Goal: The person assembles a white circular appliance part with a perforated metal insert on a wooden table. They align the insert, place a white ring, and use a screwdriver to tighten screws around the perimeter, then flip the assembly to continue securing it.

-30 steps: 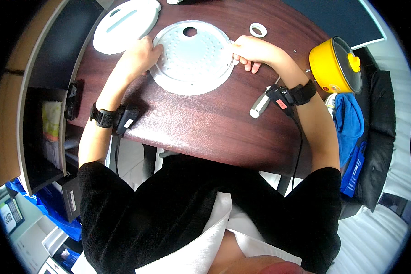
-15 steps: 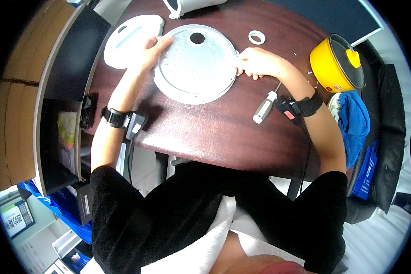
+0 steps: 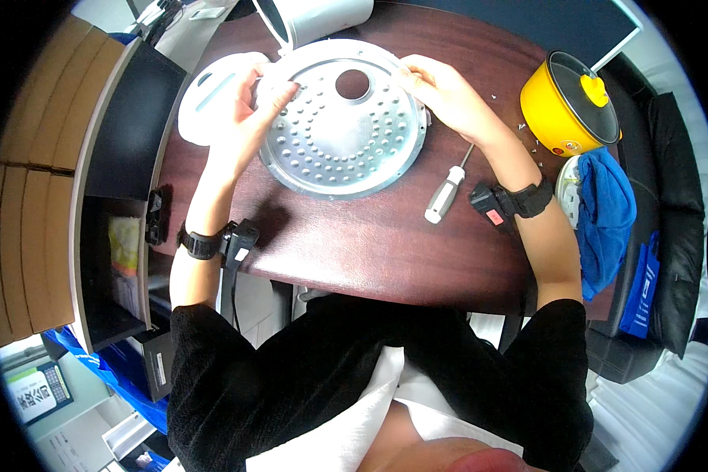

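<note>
The round, dimpled silver metal plate (image 3: 340, 126) may slip if poorly supported: the left hand (image 3: 246, 118) has thumb and fingers apart, the right hand's (image 3: 445, 91) grip I cannot tell.

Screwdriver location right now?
Head view, right of centre: the screwdriver lies on the table, between the dimpled disc and the right wrist's black device.

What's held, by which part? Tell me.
Disc, by its upper right rim, in the right hand; left hand at its left rim, grip unclear.
</note>
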